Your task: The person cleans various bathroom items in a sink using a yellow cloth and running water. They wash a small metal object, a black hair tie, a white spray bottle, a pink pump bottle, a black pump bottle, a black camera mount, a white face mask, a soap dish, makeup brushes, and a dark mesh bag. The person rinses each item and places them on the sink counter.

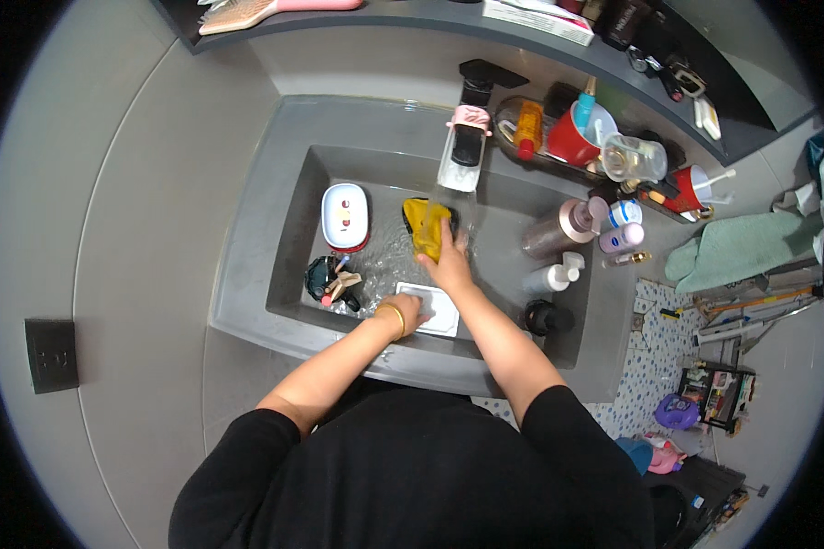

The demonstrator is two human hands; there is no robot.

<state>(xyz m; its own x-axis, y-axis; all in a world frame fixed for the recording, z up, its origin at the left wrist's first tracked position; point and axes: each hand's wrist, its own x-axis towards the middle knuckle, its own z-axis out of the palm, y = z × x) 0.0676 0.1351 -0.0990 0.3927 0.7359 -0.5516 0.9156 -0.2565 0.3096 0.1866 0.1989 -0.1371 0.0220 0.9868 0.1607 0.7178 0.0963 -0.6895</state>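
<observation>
My right hand (449, 263) is closed on a yellow cloth (423, 222) with dark edges, below the faucet (461, 169), inside the grey sink (513, 343). Water covers part of the sink floor around it. My left hand (405, 314), with a gold bangle at the wrist, grips the left side of a white rectangular dish (441, 311) near the sink's front wall. The fingertips of that hand are partly hidden. To the left of my hands sit a white soap box (344, 216) with a red base and a dark cup (322, 276) with small items in it.
In the right of the sink stand a pinkish pump bottle (554, 231), a white pump bottle (551, 277) and a black round item (540, 317). A red cup (568, 139) and other toiletries line the back right rim. A dark shelf (412, 25) overhangs the back.
</observation>
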